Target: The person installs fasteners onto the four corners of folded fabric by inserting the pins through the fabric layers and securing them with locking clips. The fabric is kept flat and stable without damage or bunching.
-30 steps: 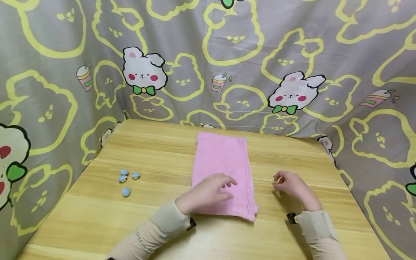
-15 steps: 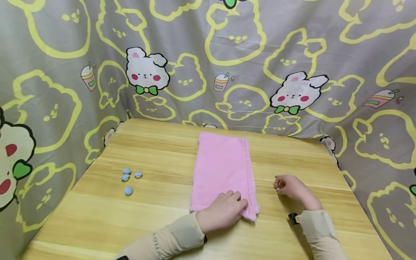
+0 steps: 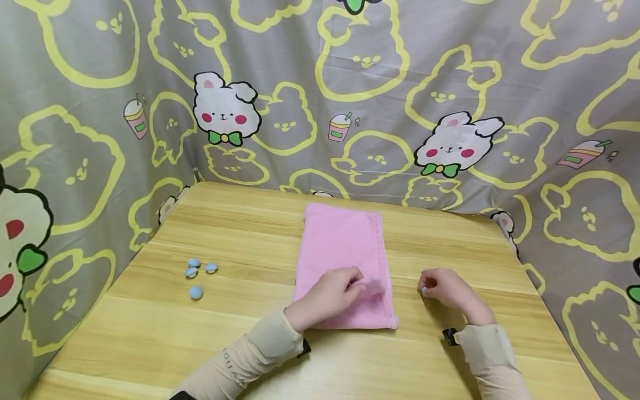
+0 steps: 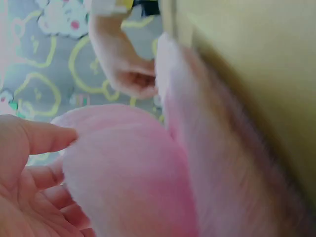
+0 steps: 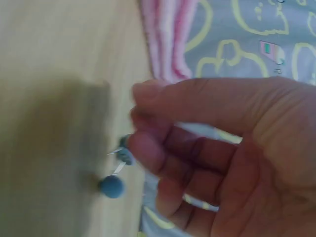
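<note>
My left hand [image 3: 327,294] pinches up a fold of the pink towel [image 3: 345,250], which lies folded lengthwise at the table's [image 3: 150,328] centre. Just to its right, my right hand [image 3: 445,289], fingers curled, pinches a small blue clip [image 5: 124,154] above the wood. Farther left lie four blue clips [image 3: 197,275]; beyond hangs the rabbit-print cloth [image 3: 320,83].

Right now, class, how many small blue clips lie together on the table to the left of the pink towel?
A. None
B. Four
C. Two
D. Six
B: four blue clips lie in a cluster on the table, left of the pink towel.
</note>
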The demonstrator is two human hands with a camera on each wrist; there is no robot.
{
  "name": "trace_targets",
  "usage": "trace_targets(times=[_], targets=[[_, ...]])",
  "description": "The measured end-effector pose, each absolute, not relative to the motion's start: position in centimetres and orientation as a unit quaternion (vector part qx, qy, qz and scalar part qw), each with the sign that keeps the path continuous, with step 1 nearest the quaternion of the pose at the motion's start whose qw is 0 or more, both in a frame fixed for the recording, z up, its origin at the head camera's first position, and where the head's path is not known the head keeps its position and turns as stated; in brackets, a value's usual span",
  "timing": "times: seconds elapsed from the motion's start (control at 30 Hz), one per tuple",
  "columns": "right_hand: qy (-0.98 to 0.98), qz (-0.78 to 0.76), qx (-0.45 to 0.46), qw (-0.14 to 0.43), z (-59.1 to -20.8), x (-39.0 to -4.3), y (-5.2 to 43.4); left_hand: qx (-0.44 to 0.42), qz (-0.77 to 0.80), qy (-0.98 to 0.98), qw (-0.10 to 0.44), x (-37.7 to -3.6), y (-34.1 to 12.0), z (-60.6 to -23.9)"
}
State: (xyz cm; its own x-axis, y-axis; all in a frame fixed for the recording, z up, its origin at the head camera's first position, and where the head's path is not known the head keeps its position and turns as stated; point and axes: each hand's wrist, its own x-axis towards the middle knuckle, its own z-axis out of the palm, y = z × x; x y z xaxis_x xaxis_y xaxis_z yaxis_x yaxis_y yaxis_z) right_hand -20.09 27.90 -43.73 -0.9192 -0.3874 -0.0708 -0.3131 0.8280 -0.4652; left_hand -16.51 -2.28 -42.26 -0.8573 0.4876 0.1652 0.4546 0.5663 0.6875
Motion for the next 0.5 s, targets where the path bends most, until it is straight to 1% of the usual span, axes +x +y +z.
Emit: trace_targets(times=[0.13, 0.23, 0.4, 0.5], targets=[[0.927, -0.296, -0.230, 0.013, -42.9, -19.8, 27.1, 0.221, 0.467, 0.856, 0.026, -17.3, -3.2, -41.9], [0.878, -0.386, -0.282, -0.020, -42.5, -19.3, 25.6, 0.192, 0.504, 0.842, 0.025, -17.6, -3.5, -41.6], [0.791, -0.483, -0.375, -0.025, -41.8, -18.2, 22.6, 0.201, 0.503, 0.840, 0.000, -17.7, -3.7, -41.3], [0.771, -0.496, -0.400, -0.022, -41.6, -17.6, 21.3, 0.223, 0.494, 0.840, -0.019, -17.6, -3.6, -41.2]])
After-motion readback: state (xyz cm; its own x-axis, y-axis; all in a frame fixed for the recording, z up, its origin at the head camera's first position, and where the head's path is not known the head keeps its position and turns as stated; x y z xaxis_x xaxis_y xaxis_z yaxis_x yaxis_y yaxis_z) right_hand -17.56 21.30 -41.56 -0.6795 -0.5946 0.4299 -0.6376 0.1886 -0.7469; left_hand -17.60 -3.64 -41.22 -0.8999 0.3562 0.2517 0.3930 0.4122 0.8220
